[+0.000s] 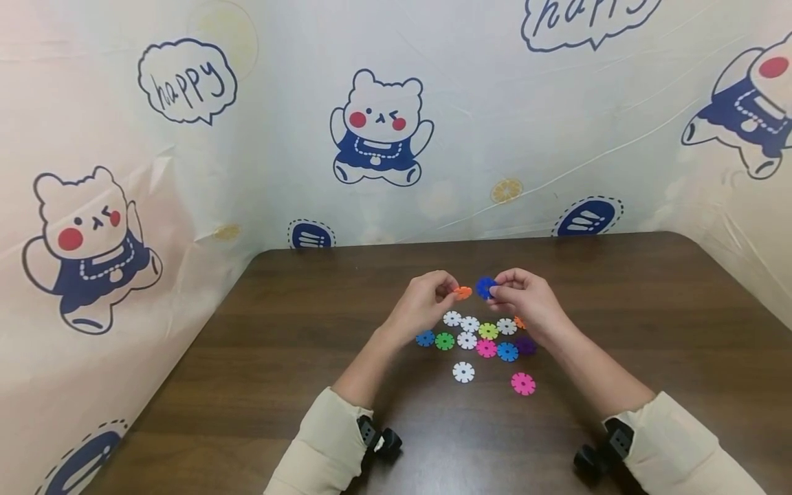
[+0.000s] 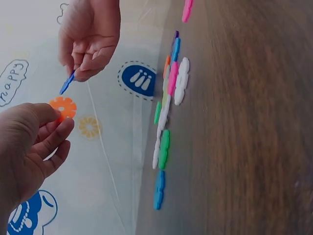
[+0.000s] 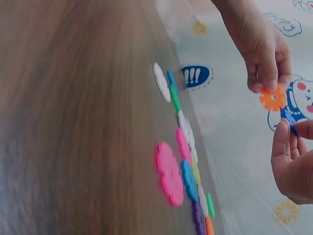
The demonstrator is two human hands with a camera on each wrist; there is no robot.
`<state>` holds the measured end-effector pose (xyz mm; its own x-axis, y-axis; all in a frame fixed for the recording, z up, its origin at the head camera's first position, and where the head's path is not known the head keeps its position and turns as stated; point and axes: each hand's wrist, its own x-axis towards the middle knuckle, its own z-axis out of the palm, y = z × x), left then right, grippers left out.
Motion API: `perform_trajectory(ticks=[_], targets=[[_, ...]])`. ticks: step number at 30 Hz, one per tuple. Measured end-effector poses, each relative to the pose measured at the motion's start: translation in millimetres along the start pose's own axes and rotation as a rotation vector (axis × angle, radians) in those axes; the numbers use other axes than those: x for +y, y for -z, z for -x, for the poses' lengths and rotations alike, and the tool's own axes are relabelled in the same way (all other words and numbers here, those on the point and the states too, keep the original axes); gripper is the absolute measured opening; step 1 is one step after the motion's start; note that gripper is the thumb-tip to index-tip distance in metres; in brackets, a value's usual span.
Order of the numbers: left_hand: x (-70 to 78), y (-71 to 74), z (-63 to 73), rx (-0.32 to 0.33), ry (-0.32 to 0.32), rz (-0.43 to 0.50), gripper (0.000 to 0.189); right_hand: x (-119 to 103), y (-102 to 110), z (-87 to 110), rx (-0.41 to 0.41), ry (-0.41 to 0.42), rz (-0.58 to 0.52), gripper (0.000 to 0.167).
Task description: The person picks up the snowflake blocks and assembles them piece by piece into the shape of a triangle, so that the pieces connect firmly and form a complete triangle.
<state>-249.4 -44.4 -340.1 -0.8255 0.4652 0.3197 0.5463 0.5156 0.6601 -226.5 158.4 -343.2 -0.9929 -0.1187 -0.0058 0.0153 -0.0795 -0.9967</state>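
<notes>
Pale sheeting is lining the back and both sides of a dark brown wood-grained table, and is creasing toward the left. Winking bears in blue, "happy" speech bubbles and yellow citrus slices are decorating it. Light is reflecting softly off the table's near part.

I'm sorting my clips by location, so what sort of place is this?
Probably an indoor play or craft corner: a brown table, a sheet printed with cartoon bears around it, and colorful notched discs lying on top.
</notes>
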Motion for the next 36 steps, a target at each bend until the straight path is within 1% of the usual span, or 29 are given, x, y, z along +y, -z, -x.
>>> perform_trajectory(ticks=[3, 8, 13, 15, 18, 20, 22, 24, 27, 29, 30, 36], targets=[[2.5, -0.4, 0.6, 0.004, -0.038, -0.002, 0.011, -2, -3, 1.8, -0.002, -0.004, -0.048, 0.019], [6.2, -0.6, 2.3, 0.027, -0.097, -0.034, 0.011, -3, -6, 3.0, -0.004, -0.005, -0.08, 0.018], [8.6, -0.2, 5.0, 0.072, -0.178, -0.126, 0.011, -4, -9, 4.3, -0.004, -0.01, -0.101, 0.015], [8.6, 0.0, 6.5, 0.103, -0.232, -0.181, 0.01, -4, -11, 5.4, 0.002, -0.011, -0.114, 0.014], [8.7, 0.3, 9.0, 0.171, -0.325, -0.251, 0.01, -4, -14, 7.6, 0.016, -0.007, -0.147, 0.01], [8.1, 0.1, 10.0, 0.22, -0.38, -0.273, 0.011, -5, -16, 8.6, 0.02, -0.002, -0.187, 0.006], [7.4, -0.5, 10.4, 0.258, -0.417, -0.273, 0.012, -5, -19, 9.1, 0.022, 0.005, -0.222, 0.003], [6.2, -1.8, 10.4, 0.28, -0.432, -0.26, 0.013, -5, -22, 9.1, 0.027, 0.014, -0.244, 0.006], [3.9, -3.6, 10.5, 0.296, -0.43, -0.241, 0.012, -6, -23, 8.8, 0.038, 0.01, -0.23, 0.003], [3.0, -3.9, 11.1, 0.297, -0.425, -0.236, 0.013, -5, -23, 8.2, 0.044, -0.002, -0.206, 0.003], [2.5, -3.9, 11.2, 0.296, -0.423, -0.236, 0.013, -5, -23, 7.8, 0.041, -0.008, -0.196, 0.006], [2.3, -2.7, 9.8, 0.293, -0.433, -0.248, 0.013, -6, -21, 7.2, 0.005, -0.026, -0.159, 0.011]])
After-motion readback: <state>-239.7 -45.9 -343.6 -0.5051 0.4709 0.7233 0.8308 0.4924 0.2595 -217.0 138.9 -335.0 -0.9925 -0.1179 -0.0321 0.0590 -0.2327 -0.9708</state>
